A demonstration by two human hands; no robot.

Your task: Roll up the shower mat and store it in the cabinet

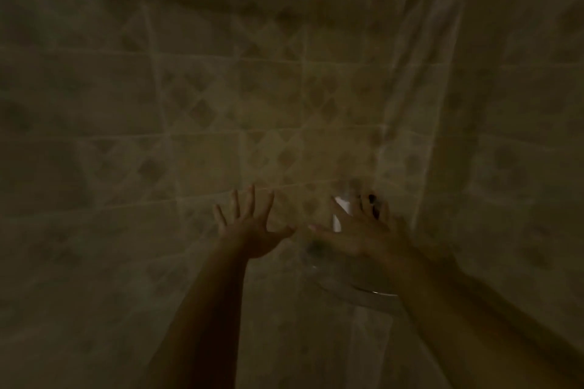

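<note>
Fingers (251,199) of the left hand (252,230) and right hand (357,230) are spread wide, empty, raised before a dim tiled wall (221,104). The shower mat and cabinet are not visible. Such a mat is presumably limp and slippery; grip one short edge.

Dim, blurred view: both arms reach forward, the left hand (252,230) and right hand (357,232) spread, empty and apart, with a narrow free gap between the thumbs. A tiled wall (221,110) closes off the front, and a pale curtain (420,110) hangs along the right. A curved glassy thing (347,287), unclear, sits under the right hand.
</note>
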